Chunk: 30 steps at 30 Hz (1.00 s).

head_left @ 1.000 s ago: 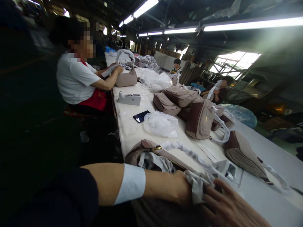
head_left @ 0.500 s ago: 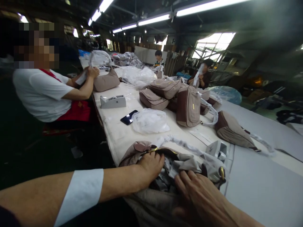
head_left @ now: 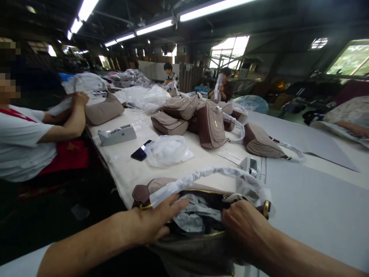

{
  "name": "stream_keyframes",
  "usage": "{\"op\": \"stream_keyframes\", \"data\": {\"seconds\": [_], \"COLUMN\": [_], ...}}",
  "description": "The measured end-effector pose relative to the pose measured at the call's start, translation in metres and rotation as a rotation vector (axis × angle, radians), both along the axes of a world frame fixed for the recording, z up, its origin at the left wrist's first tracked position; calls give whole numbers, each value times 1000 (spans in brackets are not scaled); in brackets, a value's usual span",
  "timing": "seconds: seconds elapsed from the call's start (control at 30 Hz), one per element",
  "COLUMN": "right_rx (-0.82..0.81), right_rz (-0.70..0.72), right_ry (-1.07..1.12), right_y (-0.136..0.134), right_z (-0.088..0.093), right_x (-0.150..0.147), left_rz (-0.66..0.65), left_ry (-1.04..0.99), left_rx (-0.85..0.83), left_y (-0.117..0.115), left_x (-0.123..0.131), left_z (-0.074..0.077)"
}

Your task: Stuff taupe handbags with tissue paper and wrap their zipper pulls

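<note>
A taupe handbag (head_left: 196, 246) stands in front of me, its zipper open and crumpled grey stuffing paper (head_left: 191, 215) showing inside. Its strap (head_left: 207, 174), wrapped in white material, arches over the opening. My left hand (head_left: 158, 217) rests at the left side of the opening, fingers spread and outstretched beside the paper. At the right end, my right hand (head_left: 245, 217) is closed, its fingertips tucked down into the opening and hidden. What it holds cannot be made out.
Beyond the bag lie a clear plastic bag (head_left: 168, 151), a phone (head_left: 141, 150) and a grey tape dispenser (head_left: 117, 135). Several finished-looking handbags (head_left: 211, 125) are piled mid-table. A co-worker (head_left: 25, 134) handles another bag at left; other people sit farther back.
My left hand has come out of the bag's opening and its fingers have spread. The strap now stands arched above the opening, and more stuffing shows. My view has swung right.
</note>
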State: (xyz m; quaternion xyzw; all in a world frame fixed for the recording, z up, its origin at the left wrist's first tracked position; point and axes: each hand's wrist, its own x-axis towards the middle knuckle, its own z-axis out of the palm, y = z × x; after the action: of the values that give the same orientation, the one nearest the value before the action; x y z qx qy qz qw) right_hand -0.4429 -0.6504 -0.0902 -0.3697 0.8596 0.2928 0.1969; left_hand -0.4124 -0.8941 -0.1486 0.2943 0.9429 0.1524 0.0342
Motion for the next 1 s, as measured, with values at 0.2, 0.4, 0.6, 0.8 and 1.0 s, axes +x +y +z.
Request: {"op": "stream_keyframes", "data": {"seconds": [0.2,0.4,0.6,0.8,1.0], "right_rx": [-271,-340,-153,-407,-517], "right_rz": [-7,-51,-256,-134,113], "right_ry": [124,-44,-72,212,176], "right_y": [-5,-17,-8,6,2], "right_z": [-6,-24,-9,-24,-34], "right_x": [26,18,-4,9,15], "left_rz": [-74,-338,35,-63,-113], "left_ry": [-150,-116,197,218,77], "left_rx": [-152,-314,-462,-242,-572], "left_y": [19,42,52,37,36], "left_x": [-41,-62,-47,-28,-31], "left_z": [24,17,32,48,40]}}
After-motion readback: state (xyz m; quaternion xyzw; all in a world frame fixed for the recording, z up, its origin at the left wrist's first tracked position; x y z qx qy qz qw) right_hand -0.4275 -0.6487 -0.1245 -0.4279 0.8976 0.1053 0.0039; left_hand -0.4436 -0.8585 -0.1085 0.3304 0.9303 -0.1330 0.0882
